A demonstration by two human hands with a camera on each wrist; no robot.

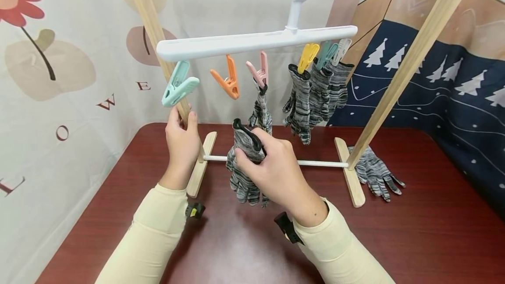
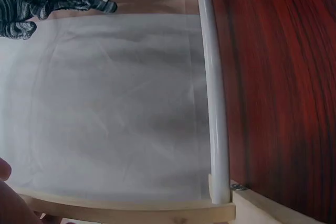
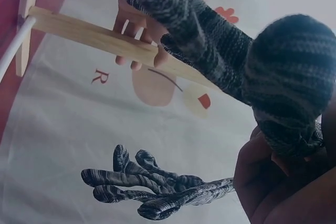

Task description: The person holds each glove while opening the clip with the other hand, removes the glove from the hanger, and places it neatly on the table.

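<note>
Nearest are the two pale sleeves (image 1: 158,222), above the dark red table (image 1: 236,253). The right hand (image 1: 278,172) has its thumb and fingers clamped on the held glove (image 1: 244,183), close to the black cuff; this glove hangs in the air, fingers downward. It stands in front of the white rod (image 1: 323,164), and together with the right hand it covers the lower part of the pink-clip glove (image 1: 259,108). The left hand (image 1: 183,137) has its fingers curled around the left post (image 1: 147,8), below the mint clip (image 1: 179,86).

The white hanger (image 1: 236,43) goes across above the hands. Under it, the mint clip and the orange clip (image 1: 229,80) bear nothing, while the pink clip (image 1: 260,71) bites one glove. Farther to the right, three gloves (image 1: 311,95) hang crowded from yellow, teal and white clips (image 1: 307,58), partly covering one another. Behind the right post (image 1: 410,56) a flat glove (image 1: 375,172) lies on the table. The printed cloth (image 1: 236,8) is farthest.
</note>
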